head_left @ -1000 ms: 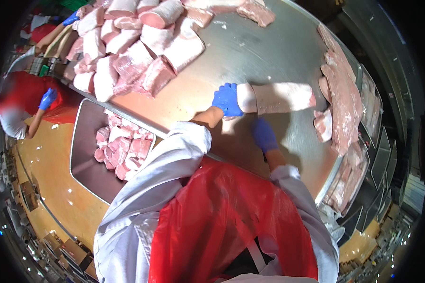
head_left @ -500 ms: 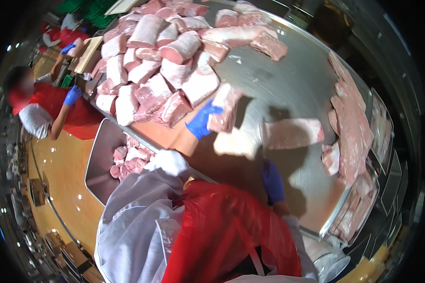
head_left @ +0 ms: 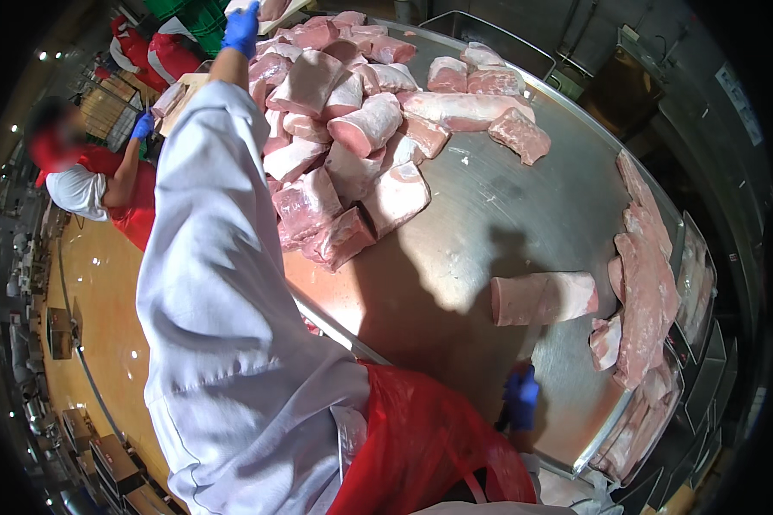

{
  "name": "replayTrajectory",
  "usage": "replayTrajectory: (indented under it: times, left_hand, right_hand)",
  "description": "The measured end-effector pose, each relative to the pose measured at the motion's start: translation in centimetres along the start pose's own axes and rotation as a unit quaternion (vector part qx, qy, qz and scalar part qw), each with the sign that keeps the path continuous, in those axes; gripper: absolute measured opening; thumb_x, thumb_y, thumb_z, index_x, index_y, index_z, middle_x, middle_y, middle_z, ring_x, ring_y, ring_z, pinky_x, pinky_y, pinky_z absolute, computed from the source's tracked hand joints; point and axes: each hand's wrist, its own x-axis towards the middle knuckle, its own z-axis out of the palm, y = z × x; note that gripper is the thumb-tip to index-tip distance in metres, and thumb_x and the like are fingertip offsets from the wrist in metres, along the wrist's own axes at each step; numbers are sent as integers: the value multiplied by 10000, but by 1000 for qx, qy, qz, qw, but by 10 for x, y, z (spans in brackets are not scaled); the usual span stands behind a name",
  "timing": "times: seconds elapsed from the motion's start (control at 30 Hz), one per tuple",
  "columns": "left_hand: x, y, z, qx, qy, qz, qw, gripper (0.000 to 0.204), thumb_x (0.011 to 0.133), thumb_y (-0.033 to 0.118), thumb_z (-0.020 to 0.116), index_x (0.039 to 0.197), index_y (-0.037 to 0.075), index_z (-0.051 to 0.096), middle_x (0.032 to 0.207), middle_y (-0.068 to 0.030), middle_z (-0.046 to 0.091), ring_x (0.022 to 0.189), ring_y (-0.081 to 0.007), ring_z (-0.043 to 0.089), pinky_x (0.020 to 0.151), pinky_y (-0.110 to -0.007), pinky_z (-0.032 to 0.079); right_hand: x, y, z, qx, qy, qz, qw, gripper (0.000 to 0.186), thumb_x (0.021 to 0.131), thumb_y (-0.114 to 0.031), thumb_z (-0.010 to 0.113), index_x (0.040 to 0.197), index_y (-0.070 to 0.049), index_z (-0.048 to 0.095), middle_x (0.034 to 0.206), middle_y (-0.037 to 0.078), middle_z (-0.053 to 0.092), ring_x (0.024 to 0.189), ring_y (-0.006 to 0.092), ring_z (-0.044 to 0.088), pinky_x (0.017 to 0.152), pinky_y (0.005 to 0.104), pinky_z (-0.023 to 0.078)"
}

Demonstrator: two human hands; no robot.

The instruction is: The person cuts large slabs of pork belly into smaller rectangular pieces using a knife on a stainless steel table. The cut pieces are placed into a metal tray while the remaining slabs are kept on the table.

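Note:
My left arm stretches far to the upper left. Its blue-gloved hand [head_left: 241, 33] grips a pale pink piece of pork loin [head_left: 271, 9] at the top edge, partly cut off by the frame. Low over the steel table [head_left: 455, 335], near its front edge, my right hand [head_left: 520, 398] is closed in a blue glove. What it holds is hidden; only a dark bit shows beside it. Beyond it lies a single cut block of pork loin [head_left: 544, 298]. A heap of pork loin pieces [head_left: 339, 129] covers the table's far left.
Long strips of meat [head_left: 644, 292] lie along the right rim, beside trays of more meat [head_left: 640, 421]. A co-worker in a red apron [head_left: 129, 184] stands at the left, near a cutting board [head_left: 185, 99]. Green crates [head_left: 193, 21] stand behind.
My left hand has carried the pork loin piece from mid-table over the heap to the upper left. My right hand stays near the front edge. The view has shifted.

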Motion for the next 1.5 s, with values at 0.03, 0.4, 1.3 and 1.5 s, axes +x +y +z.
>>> replayTrajectory:
  times: [0.03,0.4,1.3,1.5]
  left_hand:
    - [-12,-19,3,158,46,84,983,420,914,370,610,1131,10,621,954,-173,681,809,-275,664,707,-378,538]
    - [-559,-152,297,259,-464,221,818,1096,591,486,866,1438,-5,372,1470,-276,362,1302,-455,425,1059,-482,390]
    - [-587,-129,160,446,-418,185,770,1179,618,687,764,1446,-27,324,1480,-284,334,1382,-426,323,1122,-531,268]
    - [-616,-105,221,389,-450,202,778,1102,615,586,803,1418,-30,366,1425,-275,396,1334,-430,382,1113,-497,308]
  right_hand:
    - [-2,1,3,15,1,8,1000,129,972,-177,495,1011,-55,486,638,74,578,476,155,556,428,313,455]
    - [-33,46,-33,86,89,-38,992,68,961,-113,467,1001,-57,475,669,55,572,481,123,524,420,283,435]
    - [14,11,-13,-285,44,-229,930,203,934,-158,468,1088,-29,496,808,246,664,743,446,646,659,537,513]
    - [19,1,-13,-330,6,-171,928,224,931,-124,403,1101,-12,495,861,259,676,811,446,661,728,535,513]
